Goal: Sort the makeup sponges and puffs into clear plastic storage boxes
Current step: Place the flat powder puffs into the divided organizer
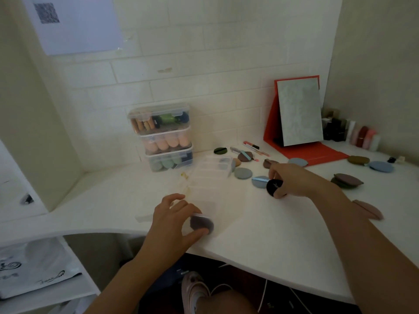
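Note:
A long clear plastic box with several compartments lies open on the white desk. My left hand grips its near end, where a dark brown puff sits. My right hand holds a black round puff just above the desk, to the right of the box. A blue puff with a light strap lies beside it. Loose puffs are scattered to the right: grey, blue, olive, mauve, pink.
Three stacked clear boxes filled with sponges stand at the back wall. A red-framed mirror and small bottles occupy the back right corner. Pens lie behind the puffs. The desk's curved front edge runs below my hands.

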`<state>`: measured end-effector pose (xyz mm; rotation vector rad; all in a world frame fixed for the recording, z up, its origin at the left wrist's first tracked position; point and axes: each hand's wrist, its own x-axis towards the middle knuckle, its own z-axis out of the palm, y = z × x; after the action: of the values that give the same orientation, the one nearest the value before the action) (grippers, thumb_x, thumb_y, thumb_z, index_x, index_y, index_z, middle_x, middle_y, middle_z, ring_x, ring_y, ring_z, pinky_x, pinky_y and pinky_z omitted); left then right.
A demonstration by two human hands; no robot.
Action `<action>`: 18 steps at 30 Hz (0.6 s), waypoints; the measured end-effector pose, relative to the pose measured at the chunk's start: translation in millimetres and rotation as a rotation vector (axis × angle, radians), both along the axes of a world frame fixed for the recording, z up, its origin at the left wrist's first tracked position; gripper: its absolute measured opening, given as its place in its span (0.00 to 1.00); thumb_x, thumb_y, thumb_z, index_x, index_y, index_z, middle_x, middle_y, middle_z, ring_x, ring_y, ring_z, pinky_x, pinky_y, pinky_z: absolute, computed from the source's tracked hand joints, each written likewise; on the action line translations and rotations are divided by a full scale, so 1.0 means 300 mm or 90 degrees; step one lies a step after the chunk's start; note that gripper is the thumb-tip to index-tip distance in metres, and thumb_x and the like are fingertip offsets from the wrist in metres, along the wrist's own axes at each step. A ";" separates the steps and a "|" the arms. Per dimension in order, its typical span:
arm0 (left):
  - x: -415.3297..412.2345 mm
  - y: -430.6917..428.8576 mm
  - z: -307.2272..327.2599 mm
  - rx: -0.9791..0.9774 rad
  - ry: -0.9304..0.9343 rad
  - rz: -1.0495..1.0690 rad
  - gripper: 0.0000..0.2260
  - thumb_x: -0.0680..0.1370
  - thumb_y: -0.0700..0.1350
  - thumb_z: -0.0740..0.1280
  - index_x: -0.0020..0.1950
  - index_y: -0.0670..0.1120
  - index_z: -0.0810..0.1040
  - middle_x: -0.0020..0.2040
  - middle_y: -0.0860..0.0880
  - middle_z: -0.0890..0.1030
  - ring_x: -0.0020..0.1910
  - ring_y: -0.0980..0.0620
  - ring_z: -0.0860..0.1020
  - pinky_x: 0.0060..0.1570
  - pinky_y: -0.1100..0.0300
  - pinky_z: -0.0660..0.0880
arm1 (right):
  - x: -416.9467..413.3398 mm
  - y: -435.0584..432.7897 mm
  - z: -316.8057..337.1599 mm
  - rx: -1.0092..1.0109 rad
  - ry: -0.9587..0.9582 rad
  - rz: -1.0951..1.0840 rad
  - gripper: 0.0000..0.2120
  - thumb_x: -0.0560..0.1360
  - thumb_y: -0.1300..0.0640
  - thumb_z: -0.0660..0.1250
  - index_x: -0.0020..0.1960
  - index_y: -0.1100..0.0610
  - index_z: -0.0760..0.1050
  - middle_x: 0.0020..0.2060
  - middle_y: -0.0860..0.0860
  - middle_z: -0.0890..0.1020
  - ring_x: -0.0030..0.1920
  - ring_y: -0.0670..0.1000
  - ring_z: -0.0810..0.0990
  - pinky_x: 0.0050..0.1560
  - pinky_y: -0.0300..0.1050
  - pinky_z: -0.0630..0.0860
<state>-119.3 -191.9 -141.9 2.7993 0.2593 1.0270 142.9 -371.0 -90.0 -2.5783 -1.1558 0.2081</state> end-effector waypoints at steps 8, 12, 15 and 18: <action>0.004 -0.006 -0.018 0.023 -0.008 0.011 0.13 0.68 0.62 0.63 0.47 0.58 0.72 0.45 0.57 0.77 0.59 0.54 0.65 0.51 0.55 0.66 | -0.087 0.065 0.057 0.363 0.127 0.043 0.11 0.72 0.62 0.71 0.47 0.48 0.73 0.38 0.47 0.77 0.37 0.45 0.75 0.36 0.36 0.69; 0.008 -0.013 -0.023 0.031 -0.016 0.021 0.13 0.68 0.62 0.62 0.48 0.59 0.68 0.42 0.56 0.75 0.59 0.53 0.65 0.50 0.55 0.66 | -0.249 0.118 0.084 0.509 0.284 0.170 0.11 0.72 0.63 0.70 0.48 0.49 0.74 0.37 0.47 0.80 0.30 0.42 0.77 0.33 0.34 0.72; 0.014 -0.016 -0.025 0.046 -0.022 0.023 0.13 0.68 0.62 0.62 0.48 0.59 0.68 0.42 0.58 0.73 0.58 0.53 0.66 0.49 0.55 0.66 | -0.336 0.140 0.065 0.458 0.243 0.212 0.10 0.73 0.59 0.70 0.50 0.47 0.74 0.38 0.45 0.80 0.32 0.41 0.77 0.35 0.34 0.74; 0.018 -0.021 -0.027 0.043 -0.020 0.026 0.13 0.68 0.62 0.61 0.48 0.59 0.67 0.43 0.60 0.71 0.58 0.51 0.68 0.50 0.55 0.66 | -0.378 0.149 0.052 0.417 0.104 0.228 0.08 0.74 0.56 0.69 0.49 0.46 0.73 0.38 0.41 0.78 0.33 0.41 0.76 0.36 0.32 0.74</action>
<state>-113.9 -198.2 -150.1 2.8455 0.2854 1.1083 29.6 -326.4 -74.4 -1.7544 -1.3411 0.0911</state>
